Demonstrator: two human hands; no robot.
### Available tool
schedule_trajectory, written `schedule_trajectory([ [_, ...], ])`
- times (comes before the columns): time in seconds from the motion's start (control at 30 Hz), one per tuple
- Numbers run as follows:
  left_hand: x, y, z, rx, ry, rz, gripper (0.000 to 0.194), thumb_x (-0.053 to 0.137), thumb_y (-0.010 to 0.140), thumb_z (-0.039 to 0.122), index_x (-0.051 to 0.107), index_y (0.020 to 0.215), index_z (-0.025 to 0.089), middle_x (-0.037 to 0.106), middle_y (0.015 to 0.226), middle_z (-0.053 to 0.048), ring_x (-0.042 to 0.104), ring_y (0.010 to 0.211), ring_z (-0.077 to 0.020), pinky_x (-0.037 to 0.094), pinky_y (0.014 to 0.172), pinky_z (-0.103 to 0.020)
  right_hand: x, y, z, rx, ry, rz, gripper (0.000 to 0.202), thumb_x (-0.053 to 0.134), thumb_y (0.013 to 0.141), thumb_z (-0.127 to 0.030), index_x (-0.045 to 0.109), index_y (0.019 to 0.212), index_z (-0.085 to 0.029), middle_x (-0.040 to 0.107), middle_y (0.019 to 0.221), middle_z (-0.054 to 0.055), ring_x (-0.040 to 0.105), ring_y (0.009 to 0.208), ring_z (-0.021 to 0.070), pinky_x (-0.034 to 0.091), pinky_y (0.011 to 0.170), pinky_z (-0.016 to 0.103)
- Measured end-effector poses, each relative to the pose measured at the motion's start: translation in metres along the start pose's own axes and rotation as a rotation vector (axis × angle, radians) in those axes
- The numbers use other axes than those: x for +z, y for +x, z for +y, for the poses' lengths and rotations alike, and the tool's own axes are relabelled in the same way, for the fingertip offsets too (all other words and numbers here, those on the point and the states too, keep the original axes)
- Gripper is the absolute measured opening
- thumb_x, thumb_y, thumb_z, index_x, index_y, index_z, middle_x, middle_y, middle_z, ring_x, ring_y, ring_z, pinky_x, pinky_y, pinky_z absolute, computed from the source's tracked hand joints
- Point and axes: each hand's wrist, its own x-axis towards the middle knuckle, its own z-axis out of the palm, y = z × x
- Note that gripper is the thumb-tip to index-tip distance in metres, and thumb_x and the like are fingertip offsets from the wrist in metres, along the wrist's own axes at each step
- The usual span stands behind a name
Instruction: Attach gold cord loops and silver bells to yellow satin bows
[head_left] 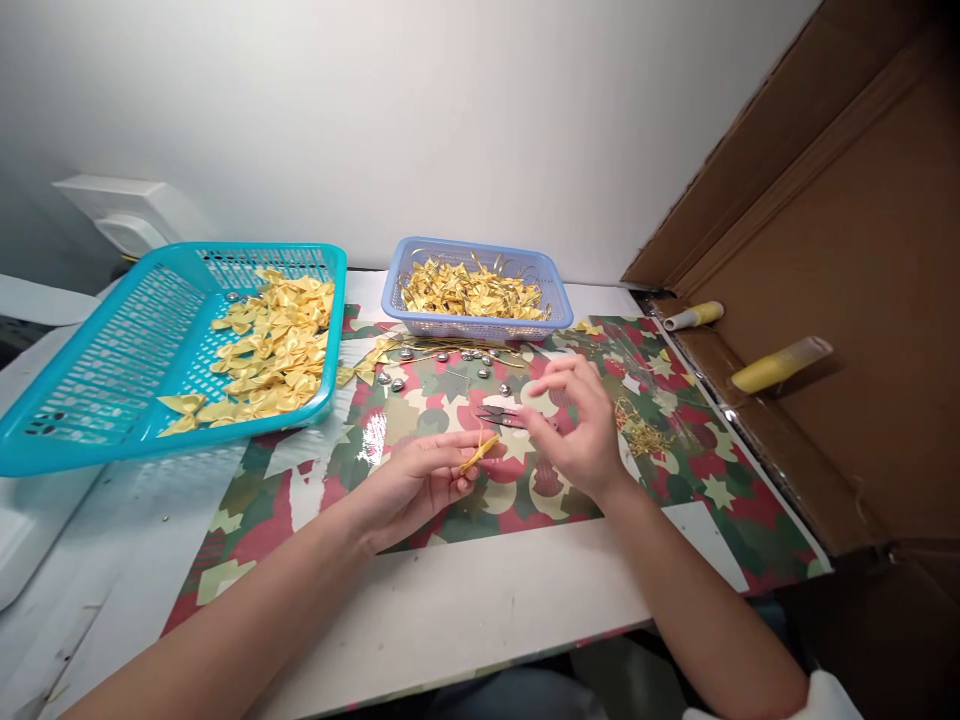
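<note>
- The left hand (431, 472) has a small, glossy yellow ribbon bow (480, 455) pinched at its fingertips, with the other fingers loosely curled beneath.
- The bow lies to the left of the right hand (581, 430) and a little nearer the body, with a gap between them; the left hand is the nearer one, being in contact with it.
- Its long axis runs on a slant, from the near left end by the left fingertips to the far right end, which points roughly towards the dark metal thread snips (499, 415) beyond.
- The bow is seen nearly edge-on, so it looks narrow, with folded, slightly creased loops; its middle is too small to make out in detail.
- The right hand is raised with thumb and fingers spread apart and bent, and no object shows between them. Its thumb is near the snips; whether it touches them cannot be told.
- Small round silver bells (484, 374) lie scattered beyond the hands, on a red, green and cream patterned sheet (442, 520).
- Many similar bows fill part of a turquoise plastic basket (169, 440) at the left; gold strips and yellow pieces heap in a blue-violet plastic basket (480, 325) at the back.
</note>
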Motion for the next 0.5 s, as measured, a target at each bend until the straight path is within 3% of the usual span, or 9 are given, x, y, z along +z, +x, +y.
schedule_trajectory([
  [0.13,0.0,0.0,-0.001,0.025,-0.024,-0.024,0.021,0.068,0.075,0.011,0.074,0.096,0.013,0.062,0.068,-0.002,0.051,0.059,-0.0077,0.043,0.054,-0.016,0.002,-0.006,-0.009,-0.281,-0.054,-0.132,0.007,0.069,0.074,-0.025,0.063,0.071,-0.024,0.056,0.08,0.001,0.049,0.08,0.0192,0.037,0.078,0.036],
  [0.3,0.0,0.0,-0.001,0.031,0.012,-0.012,0.028,0.07,0.073,0.013,0.073,0.101,0.014,0.063,0.07,-0.002,0.053,0.061,-0.0086,0.043,0.057,-0.017,0.011,-0.01,-0.009,-0.312,-0.181,-0.183,0.011,0.063,0.083,-0.024,0.066,0.072,-0.026,0.058,0.076,0.001,0.046,0.08,0.0185,0.031,0.077,0.036],
  [0.5,-0.003,0.0,-0.001,0.046,0.053,0.007,0.034,0.076,0.07,0.018,0.073,0.103,0.017,0.069,0.08,-0.003,0.057,0.069,-0.0094,0.045,0.064,-0.019,0.013,-0.011,-0.007,-0.309,-0.202,-0.144,0.014,0.061,0.086,-0.026,0.065,0.073,-0.026,0.06,0.075,0.0,0.047,0.077,0.018,0.03,0.077,0.036],
])
